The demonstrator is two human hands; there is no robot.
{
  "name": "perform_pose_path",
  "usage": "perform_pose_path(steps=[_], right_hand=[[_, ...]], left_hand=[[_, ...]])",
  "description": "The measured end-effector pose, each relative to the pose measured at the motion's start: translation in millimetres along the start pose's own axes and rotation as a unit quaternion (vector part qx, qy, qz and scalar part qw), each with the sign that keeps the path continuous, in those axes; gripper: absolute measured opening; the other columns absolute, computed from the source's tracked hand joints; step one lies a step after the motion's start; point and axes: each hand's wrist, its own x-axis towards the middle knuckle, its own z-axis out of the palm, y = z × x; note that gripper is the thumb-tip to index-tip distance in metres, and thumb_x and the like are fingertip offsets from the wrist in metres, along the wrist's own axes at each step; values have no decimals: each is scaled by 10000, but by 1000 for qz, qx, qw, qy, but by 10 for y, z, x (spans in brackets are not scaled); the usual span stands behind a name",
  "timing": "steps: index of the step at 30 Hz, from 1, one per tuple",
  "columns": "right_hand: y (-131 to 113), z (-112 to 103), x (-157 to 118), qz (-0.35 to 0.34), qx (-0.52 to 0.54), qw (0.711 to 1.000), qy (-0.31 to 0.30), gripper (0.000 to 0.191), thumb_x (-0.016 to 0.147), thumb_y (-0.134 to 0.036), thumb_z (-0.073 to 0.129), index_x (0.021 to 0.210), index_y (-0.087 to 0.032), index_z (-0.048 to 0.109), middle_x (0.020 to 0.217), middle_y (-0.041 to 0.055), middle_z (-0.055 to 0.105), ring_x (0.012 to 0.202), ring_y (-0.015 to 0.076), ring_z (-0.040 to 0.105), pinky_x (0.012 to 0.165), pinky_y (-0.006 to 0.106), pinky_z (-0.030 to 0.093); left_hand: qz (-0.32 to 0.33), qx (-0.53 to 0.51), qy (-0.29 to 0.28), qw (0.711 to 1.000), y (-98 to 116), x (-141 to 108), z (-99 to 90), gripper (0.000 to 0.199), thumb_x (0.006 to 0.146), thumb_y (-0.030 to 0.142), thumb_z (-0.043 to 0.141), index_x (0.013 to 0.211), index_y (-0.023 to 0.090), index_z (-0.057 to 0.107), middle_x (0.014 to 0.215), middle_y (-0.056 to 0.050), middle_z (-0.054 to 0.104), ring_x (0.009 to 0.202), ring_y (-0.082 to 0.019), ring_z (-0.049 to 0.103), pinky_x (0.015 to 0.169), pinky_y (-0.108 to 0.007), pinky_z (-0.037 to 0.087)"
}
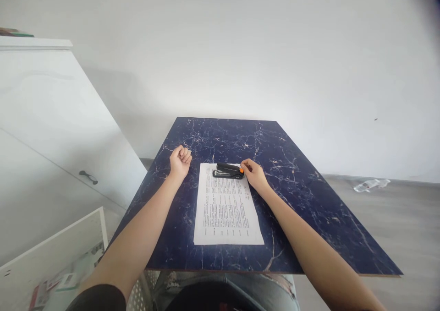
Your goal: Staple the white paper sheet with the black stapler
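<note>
L hand (180, 160) loosely curled on blue marbled table (220, 137), left of printed sheets (227, 210); can't tell if it holds anything. R hand (253, 172) at orange-tipped end of blk stapler (228, 171), fingertips by it, grip unclear. Stapler lies across sheets' far end. Hands well apart.

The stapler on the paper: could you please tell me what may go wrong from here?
If the right hand, at the orange end of the stapler, drags it, the paper underneath might slide or crease, since the left hand is off the page. The stapler also covers some printed lines, so a staple pressed there could go through text.
</note>
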Motion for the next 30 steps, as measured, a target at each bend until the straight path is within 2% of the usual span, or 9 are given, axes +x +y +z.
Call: perform_pose_path(steps=[6, 12, 15, 17, 20, 23, 27, 30], right_hand=[[-35, 51, 17, 17, -10, 1000, -22, 334, 978, -459, 350, 755, -235, 459, 738, -2, 522, 724, 186, 481, 695, 310, 365], [-25, 84, 31, -4, -76, 996, -50, 382, 992, -530, 313, 749, -248, 398, 711, 4, 496, 701, 199, 470, 699, 336, 359], [-26, 100, 27, -4, -74, 996, -49, 401, 1003, -540, 312, 750, -245, 407, 699, 0, 496, 689, 197, 474, 691, 336, 367], [-38, 72, 27, -9, -57, 997, -50, 410, 1009, -538, 329, 767, -239, 469, 711, 2, 515, 694, 196, 494, 686, 333, 383], [-54, -90, 28, -58, -8, 997, -45, 410, 1003, -539, 426, 864, -222, 645, 805, 22, 582, 751, 194, 543, 709, 328, 426], [-42, -367, 18, -135, 7, 989, -66, 380, 979, -522, 543, 1005, -229, 783, 822, 30, 600, 739, 180, 551, 690, 320, 436], [15, -624, -4, -166, -6, 975, -147, 385, 979, -494, 573, 1158, -236, 795, 668, 11, 598, 609, 151, 493, 602, 306, 405], [59, -628, -2, -156, -9, 968, -197, 438, 964, -533, 570, 1178, -219, 789, 751, 42, 715, 619, 156, 543, 580, 304, 423]], left_hand=[[17, -12, 43, 999, 30, 40, -58, 405, 869, 221, 602, 604, 191, 296, 545, 68, 220, 416, -60, 240, 413, -223, 241], [29, -26, 53, 998, 47, 76, -125, 397, 871, 214, 592, 603, 190, 300, 536, 69, 229, 411, -55, 248, 409, -219, 245], [28, -27, 49, 998, 39, 80, -130, 394, 867, 207, 597, 603, 190, 305, 535, 69, 231, 411, -54, 250, 408, -219, 243], [27, -29, 49, 998, 42, 79, -130, 390, 870, 207, 592, 599, 189, 313, 533, 69, 230, 412, -55, 247, 407, -222, 241], [30, -32, 57, 997, 60, 75, -129, 375, 877, 206, 576, 595, 188, 330, 532, 68, 229, 413, -57, 246, 406, -223, 244], [35, -33, 64, 997, 77, 69, -122, 374, 875, 206, 576, 596, 190, 328, 531, 68, 231, 411, -59, 254, 405, -222, 251], [26, -32, 58, 997, 70, 63, -102, 389, 874, 208, 583, 597, 190, 311, 532, 68, 234, 405, -54, 258, 403, -217, 252], [24, -28, 52, 998, 56, 62, -93, 387, 877, 201, 576, 595, 190, 311, 529, 68, 232, 403, -54, 256, 402, -216, 246]])
